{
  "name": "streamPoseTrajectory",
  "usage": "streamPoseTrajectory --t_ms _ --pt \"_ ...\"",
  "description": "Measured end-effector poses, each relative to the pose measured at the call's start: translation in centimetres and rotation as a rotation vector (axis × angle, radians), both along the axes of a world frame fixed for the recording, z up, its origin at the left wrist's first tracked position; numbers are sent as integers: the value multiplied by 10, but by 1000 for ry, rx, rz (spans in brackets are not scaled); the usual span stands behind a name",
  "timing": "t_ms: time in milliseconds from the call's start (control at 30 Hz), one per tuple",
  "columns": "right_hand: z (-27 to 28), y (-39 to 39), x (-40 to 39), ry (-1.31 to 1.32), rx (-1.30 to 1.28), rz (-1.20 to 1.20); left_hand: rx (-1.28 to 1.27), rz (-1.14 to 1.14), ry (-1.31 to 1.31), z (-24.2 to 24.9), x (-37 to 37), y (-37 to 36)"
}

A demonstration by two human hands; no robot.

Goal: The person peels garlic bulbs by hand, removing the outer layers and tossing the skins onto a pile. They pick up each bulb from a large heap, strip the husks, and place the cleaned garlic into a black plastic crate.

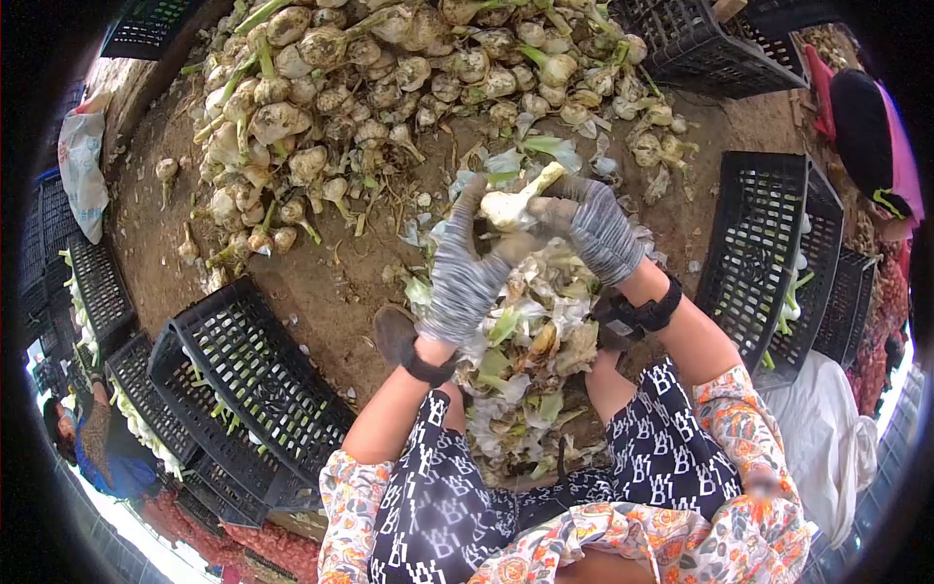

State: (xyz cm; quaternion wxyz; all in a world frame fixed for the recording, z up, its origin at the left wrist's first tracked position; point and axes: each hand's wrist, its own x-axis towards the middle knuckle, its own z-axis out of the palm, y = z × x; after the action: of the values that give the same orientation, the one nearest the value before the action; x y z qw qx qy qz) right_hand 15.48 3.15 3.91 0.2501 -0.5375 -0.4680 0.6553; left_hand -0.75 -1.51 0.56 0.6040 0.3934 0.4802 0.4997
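Observation:
In a grey knit glove, my left hand (462, 277) closes around the lower left side of a whitish garlic bulb (508, 206). The bulb lies tilted, its short cut stem pointing up and to the right. My right hand (595, 224), gloved the same way, grips it from the right, with the thumb against the bulb near the stem. Some of my fingertips are hidden or blurred. Below both hands, a heap of peeled skins and leaves (520, 350) lies between my legs. Beyond them is a large pile of unpeeled garlic bulbs (389, 78) with soil on them.
Black plastic crates stand on both sides, a tilted one (268, 360) at left and another (754, 234) at right. A further crate (715, 49) is at the upper right. A white sack (822, 438) lies at my right. Another person (107, 448) is at the far left.

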Motion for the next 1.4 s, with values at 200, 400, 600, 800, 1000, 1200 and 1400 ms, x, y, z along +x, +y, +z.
streamPoseTrajectory --t_ms 200,400,600,800,1000,1200,1400 --pt "-12 -8 -1 103 -68 -43 5 -23 -10 -4 -7 -2" --pt "-23 -18 -5 -67 223 93 -652 -25 -438 10 -13 14" --pt "-8 -9 -9 85 -47 -27 -211 29 -238 -5 -9 9" --pt "-23 -7 -10 126 17 -62 -89 -6 -249 4 -9 10" --pt "-22 -13 -4 -17 243 12 -301 -43 -206 10 -11 8" --pt "-29 -23 -3 -237 104 122 -754 -88 -138 -5 -21 17" --pt "-36 -23 -4 -139 17 -4 117 30 445 -17 -9 -2"
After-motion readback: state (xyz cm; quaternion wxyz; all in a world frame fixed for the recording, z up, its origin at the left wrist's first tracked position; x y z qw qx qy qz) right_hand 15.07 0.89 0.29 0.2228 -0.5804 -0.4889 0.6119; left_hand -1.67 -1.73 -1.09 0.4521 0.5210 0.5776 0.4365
